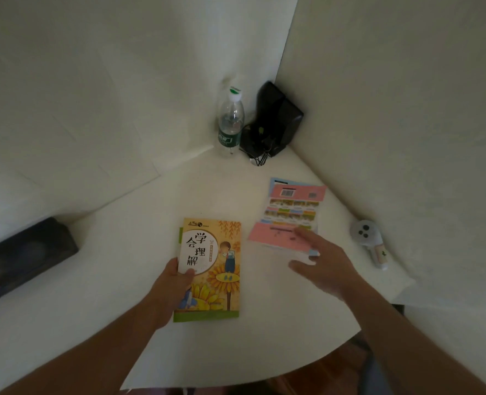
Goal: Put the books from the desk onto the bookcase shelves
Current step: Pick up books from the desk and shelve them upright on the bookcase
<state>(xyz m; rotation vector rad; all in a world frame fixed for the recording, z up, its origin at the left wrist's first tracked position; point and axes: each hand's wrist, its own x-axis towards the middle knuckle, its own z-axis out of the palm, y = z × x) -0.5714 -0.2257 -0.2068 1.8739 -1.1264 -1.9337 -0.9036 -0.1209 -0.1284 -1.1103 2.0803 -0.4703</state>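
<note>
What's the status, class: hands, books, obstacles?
Left hand grips yellow book. Right hand open, fingertips on pink book. Both books on desk; nothing in the way.

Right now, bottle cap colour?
White cap with a green mark on top, on the clear bottle; head view.

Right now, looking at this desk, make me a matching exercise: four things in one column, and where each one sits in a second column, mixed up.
Things:
1. sunflower book
2. pink book
3. water bottle
4. black speaker

Places:
A. far corner, beside the black bag
B. left edge of the desk, by the wall
C. middle of the desk, held by the left hand
D. right of centre, under the right hand's fingertips

Pairs: 1-C, 2-D, 3-A, 4-B
</note>
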